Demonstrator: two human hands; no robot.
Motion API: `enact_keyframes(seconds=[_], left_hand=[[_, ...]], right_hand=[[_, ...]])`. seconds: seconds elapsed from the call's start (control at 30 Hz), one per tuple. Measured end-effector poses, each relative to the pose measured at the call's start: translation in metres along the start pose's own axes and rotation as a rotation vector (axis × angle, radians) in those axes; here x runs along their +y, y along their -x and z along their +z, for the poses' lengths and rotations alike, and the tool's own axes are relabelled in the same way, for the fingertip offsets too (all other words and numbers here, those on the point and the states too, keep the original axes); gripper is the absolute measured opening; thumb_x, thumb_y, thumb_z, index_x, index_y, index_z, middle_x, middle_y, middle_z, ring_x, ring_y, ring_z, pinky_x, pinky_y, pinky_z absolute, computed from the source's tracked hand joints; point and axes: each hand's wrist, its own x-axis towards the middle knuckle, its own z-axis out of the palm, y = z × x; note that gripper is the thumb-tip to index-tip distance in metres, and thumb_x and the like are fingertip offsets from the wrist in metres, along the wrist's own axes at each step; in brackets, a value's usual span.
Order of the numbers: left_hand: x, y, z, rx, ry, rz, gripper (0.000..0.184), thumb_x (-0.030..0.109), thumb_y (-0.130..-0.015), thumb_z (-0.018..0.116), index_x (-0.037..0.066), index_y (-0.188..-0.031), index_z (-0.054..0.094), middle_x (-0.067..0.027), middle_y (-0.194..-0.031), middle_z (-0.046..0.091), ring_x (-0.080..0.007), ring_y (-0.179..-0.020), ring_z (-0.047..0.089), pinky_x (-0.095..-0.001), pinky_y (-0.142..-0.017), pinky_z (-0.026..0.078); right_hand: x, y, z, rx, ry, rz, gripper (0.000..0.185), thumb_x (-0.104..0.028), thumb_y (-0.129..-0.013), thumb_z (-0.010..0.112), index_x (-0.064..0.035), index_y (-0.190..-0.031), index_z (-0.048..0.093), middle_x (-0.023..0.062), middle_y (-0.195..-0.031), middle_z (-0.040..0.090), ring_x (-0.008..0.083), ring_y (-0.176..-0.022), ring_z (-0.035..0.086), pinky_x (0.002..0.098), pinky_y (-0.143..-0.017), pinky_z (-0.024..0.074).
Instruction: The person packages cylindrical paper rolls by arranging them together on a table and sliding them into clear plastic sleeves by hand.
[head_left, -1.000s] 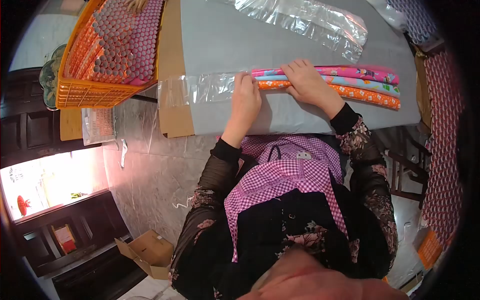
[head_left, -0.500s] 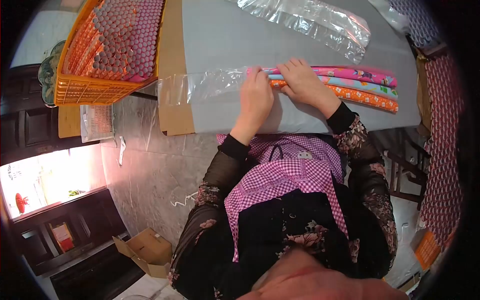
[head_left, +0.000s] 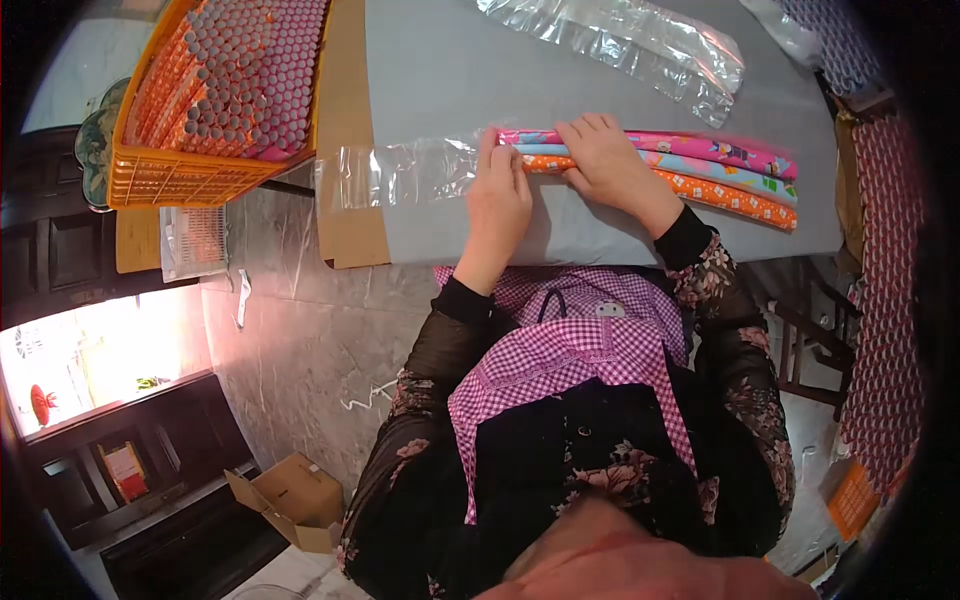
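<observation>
Grey table (head_left: 430, 90) beneath, left hand (head_left: 498, 195) grips the left ends of the rolls (head_left: 720, 174); right hand (head_left: 608, 165) clasps them just rightward. Clear sleeve (head_left: 425, 172) lies left of both. Even pressure should keep the ends flush.

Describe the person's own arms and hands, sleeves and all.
The left sleeve and right sleeve are long, dark and partly sheer, printed with pinkish and pale flowers. Each ends at the wrist in a plain black cuff: left cuff, right cuff. The left hand and right hand wear no gloves.
</observation>
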Motion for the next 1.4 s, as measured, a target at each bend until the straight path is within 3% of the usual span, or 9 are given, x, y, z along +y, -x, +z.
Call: enact_keyframes(seconds=[0.27, 0.3, 0.37, 0.6, 0.7, 0.8, 0.87, 1.17, 1.4], left_hand=[[0.024, -0.014, 0.004, -0.385, -0.189, -0.153, 0.022, 0.007, -0.085, 0.050, 0.002, -0.107, 0.051, -0.0259, -0.131, 0.052, -0.0416, -0.083, 0.065, -0.0474, -0.067, 0.053], [0.026, -0.015, 0.006, -0.386, -0.189, -0.154, 0.022, 0.007, -0.085, 0.050, 0.002, -0.107, 0.051, -0.0259, -0.131, 0.052, -0.0416, -0.083, 0.065, -0.0474, -0.067, 0.053], [0.027, -0.017, 0.010, -0.345, -0.189, -0.092, 0.025, 0.009, -0.084, 0.053, 0.001, -0.108, 0.051, -0.0260, -0.129, 0.054, -0.0412, -0.081, 0.065, -0.0478, -0.067, 0.053], [0.029, -0.002, 0.026, -0.231, -0.020, 0.031, 0.022, 0.007, -0.086, 0.051, 0.000, -0.107, 0.051, -0.0272, -0.130, 0.053, -0.0409, -0.085, 0.065, -0.0446, -0.066, 0.053], [0.029, 0.003, 0.027, -0.162, 0.043, 0.102, 0.021, 0.006, -0.087, 0.050, -0.002, -0.107, 0.051, -0.0291, -0.130, 0.051, -0.0404, -0.088, 0.064, -0.0432, -0.066, 0.053], [0.026, 0.005, 0.024, -0.287, 0.052, 0.018, 0.022, 0.006, -0.087, 0.050, -0.003, -0.107, 0.051, -0.0304, -0.131, 0.050, -0.0406, -0.089, 0.064, -0.0431, -0.067, 0.054], [0.024, 0.004, 0.026, -0.220, 0.014, 0.075, 0.022, 0.006, -0.086, 0.050, -0.003, -0.106, 0.051, -0.0302, -0.132, 0.050, -0.0412, -0.087, 0.064, -0.0433, -0.066, 0.054], [0.016, 0.005, 0.020, -0.211, -0.026, 0.084, 0.021, 0.006, -0.085, 0.049, -0.003, -0.104, 0.051, -0.0311, -0.132, 0.049, -0.0425, -0.083, 0.064, -0.0446, -0.064, 0.054], [0.015, 0.004, 0.023, -0.162, -0.001, 0.057, 0.016, 0.002, -0.083, 0.050, -0.002, -0.098, 0.052, -0.0290, -0.133, 0.048, -0.0424, -0.086, 0.063, -0.0451, -0.067, 0.054]], right_hand=[[-0.003, 0.003, 0.002, 0.002, -0.001, -0.056, 0.048, -0.014, -0.073, 0.066, 0.0035, -0.115, 0.053, 0.0159, -0.102, 0.058, 0.0319, -0.100, 0.053, 0.0413, -0.092, 0.0410], [-0.003, 0.003, 0.004, 0.002, -0.002, -0.056, 0.048, -0.014, -0.073, 0.066, 0.0035, -0.115, 0.053, 0.0159, -0.102, 0.058, 0.0319, -0.100, 0.053, 0.0413, -0.092, 0.0410], [0.000, 0.002, 0.008, 0.120, -0.011, -0.095, 0.030, -0.011, -0.072, 0.063, -0.0003, -0.099, 0.056, 0.0129, -0.093, 0.059, 0.0291, -0.093, 0.054, 0.0385, -0.082, 0.0416], [0.002, 0.001, 0.009, 0.149, -0.050, -0.048, 0.028, -0.008, -0.073, 0.060, -0.0004, -0.099, 0.056, 0.0132, -0.093, 0.060, 0.0294, -0.093, 0.054, 0.0391, -0.082, 0.0417], [0.006, 0.001, 0.009, 0.109, -0.079, -0.025, 0.032, -0.008, -0.072, 0.060, -0.0008, -0.102, 0.055, 0.0131, -0.094, 0.060, 0.0300, -0.094, 0.055, 0.0395, -0.083, 0.0418], [0.005, 0.004, 0.008, 0.135, -0.068, -0.047, 0.036, -0.008, -0.071, 0.061, -0.0019, -0.106, 0.054, 0.0126, -0.095, 0.060, 0.0303, -0.094, 0.055, 0.0396, -0.083, 0.0423], [0.005, 0.004, 0.003, 0.024, -0.094, 0.005, 0.055, -0.011, -0.071, 0.065, 0.0017, -0.122, 0.049, 0.0166, -0.104, 0.057, 0.0331, -0.100, 0.052, 0.0420, -0.090, 0.0413], [0.034, 0.041, -0.034, -0.075, -0.045, 0.081, 0.093, -0.029, -0.059, 0.081, 0.0023, -0.136, 0.039, 0.0210, -0.130, 0.051, 0.0380, -0.121, 0.047, 0.0440, -0.101, 0.0375], [0.083, 0.105, -0.079, -0.126, 0.113, 0.196, 0.083, -0.022, -0.061, 0.072, 0.0035, -0.133, 0.042, 0.0203, -0.127, 0.050, 0.0380, -0.119, 0.045, 0.0444, -0.102, 0.0375]])
